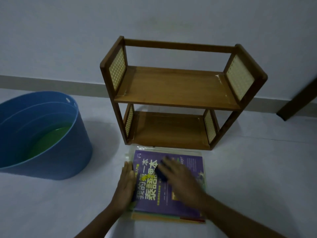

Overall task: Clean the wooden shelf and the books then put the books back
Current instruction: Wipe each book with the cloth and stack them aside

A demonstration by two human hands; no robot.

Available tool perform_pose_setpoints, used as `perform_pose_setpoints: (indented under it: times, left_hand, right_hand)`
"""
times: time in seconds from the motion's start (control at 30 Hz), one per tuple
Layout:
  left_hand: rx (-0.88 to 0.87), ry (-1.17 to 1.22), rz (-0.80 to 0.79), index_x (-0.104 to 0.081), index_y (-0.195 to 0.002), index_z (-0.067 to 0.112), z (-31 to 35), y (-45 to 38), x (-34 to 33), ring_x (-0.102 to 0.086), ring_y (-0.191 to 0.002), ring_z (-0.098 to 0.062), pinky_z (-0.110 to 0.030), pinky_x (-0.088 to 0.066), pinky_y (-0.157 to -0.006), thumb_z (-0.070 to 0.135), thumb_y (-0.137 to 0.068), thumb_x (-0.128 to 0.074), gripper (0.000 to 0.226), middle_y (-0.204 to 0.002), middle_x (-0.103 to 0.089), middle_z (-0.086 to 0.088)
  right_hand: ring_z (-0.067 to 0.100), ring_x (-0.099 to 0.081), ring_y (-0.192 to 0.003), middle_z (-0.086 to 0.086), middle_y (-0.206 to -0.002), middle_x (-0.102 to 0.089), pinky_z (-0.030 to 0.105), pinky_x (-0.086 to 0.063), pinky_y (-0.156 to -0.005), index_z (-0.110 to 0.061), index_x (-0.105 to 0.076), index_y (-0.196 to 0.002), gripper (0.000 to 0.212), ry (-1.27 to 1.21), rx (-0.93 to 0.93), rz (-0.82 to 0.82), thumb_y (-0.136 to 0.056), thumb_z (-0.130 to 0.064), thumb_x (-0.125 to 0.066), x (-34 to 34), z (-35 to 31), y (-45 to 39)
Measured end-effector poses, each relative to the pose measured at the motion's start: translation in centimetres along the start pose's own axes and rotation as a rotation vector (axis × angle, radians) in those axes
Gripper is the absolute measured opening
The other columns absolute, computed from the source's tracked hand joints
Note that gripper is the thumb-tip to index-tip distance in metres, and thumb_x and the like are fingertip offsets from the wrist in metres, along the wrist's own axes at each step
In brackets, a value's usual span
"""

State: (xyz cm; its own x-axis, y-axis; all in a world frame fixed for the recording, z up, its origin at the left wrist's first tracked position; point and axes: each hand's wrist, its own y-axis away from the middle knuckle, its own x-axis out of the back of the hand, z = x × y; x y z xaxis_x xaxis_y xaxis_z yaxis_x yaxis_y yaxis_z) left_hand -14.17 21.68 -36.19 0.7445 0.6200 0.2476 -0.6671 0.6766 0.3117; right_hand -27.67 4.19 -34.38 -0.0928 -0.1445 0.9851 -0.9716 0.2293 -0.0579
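Wooden shelf bare; books stacked on floor at its front edge (none back yet). Right hand grips dark cloth wiping purple cover; left hand fingers straight, steadying stack.

Books lie before the shelf; tub stands left.

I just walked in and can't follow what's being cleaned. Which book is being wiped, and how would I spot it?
Start at the wooden shelf against the wall; a stack of books lies on the floor right in front of it. The one being wiped is the purple book on top, under the right hand. Its purple cover with big white and yellow characters sets it apart.
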Motion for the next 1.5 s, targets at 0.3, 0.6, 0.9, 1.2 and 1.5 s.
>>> perform_pose_setpoints:
  times: [0.3,0.6,0.9,1.2,1.5]
  left_hand:
    - [0.135,0.431,0.069,-0.055,-0.123,0.031,0.0,-0.5,0.2,-0.07,-0.101,-0.02,-0.036,-0.058,-0.084,0.052,-0.098,-0.026,0.044,-0.112,-0.072,-0.001]
    - [0.126,0.572,0.157,-0.028,-0.145,0.039,-0.9,-0.8,0.8,-0.071,-0.093,-0.012,-0.044,-0.05,-0.092,0.096,-0.036,-0.054,0.127,-0.102,-0.065,0.027]
    - [0.203,0.817,0.224,-0.04,-0.136,0.034,-0.2,-0.4,1.2,-0.053,-0.122,-0.031,-0.042,-0.049,-0.079,0.066,-0.087,-0.028,0.06,-0.121,-0.06,0.006]
    - [0.142,0.453,0.179,-0.045,-0.139,0.02,1.2,-0.9,0.3,-0.059,-0.096,-0.011,-0.037,-0.042,-0.091,0.056,-0.097,-0.023,0.059,-0.122,-0.055,0.004]
    - [0.11,0.065,0.077,-0.035,-0.142,0.039,-3.5,-2.6,-0.5,-0.05,-0.131,-0.025,-0.055,-0.037,-0.108,0.083,-0.083,-0.023,0.074,-0.146,-0.047,0.001]
  right_hand:
    - [0.035,-0.038,-0.136,0.009,-0.153,-0.033,0.049,-0.043,-0.102,-0.018,-0.034,-0.144,0.084,-0.138,0.245,-0.132,-0.068,-0.011,-0.07,-0.9,-6.8,1.7]
    - [0.034,-0.006,-0.146,0.006,-0.161,0.0,0.053,-0.019,-0.116,-0.021,-0.01,-0.153,0.083,-0.153,-0.104,-0.065,-0.087,-0.003,-0.056,0.3,-2.3,-6.0]
    - [0.039,-0.026,-0.136,0.012,-0.156,-0.02,0.054,-0.031,-0.108,-0.015,-0.028,-0.147,0.069,-0.122,0.311,-0.104,-0.085,-0.004,-0.057,-1.4,-7.2,-3.3]
    - [0.041,-0.024,-0.139,0.012,-0.159,-0.015,0.056,-0.031,-0.108,-0.017,-0.02,-0.149,0.082,-0.163,0.084,-0.063,-0.077,0.0,-0.056,-1.4,-4.8,-0.9]
    - [0.032,-0.043,-0.132,0.009,-0.152,-0.035,0.049,-0.049,-0.096,-0.021,-0.035,-0.145,0.084,-0.132,-0.173,0.026,-0.073,-0.01,-0.075,-0.7,2.5,3.7]
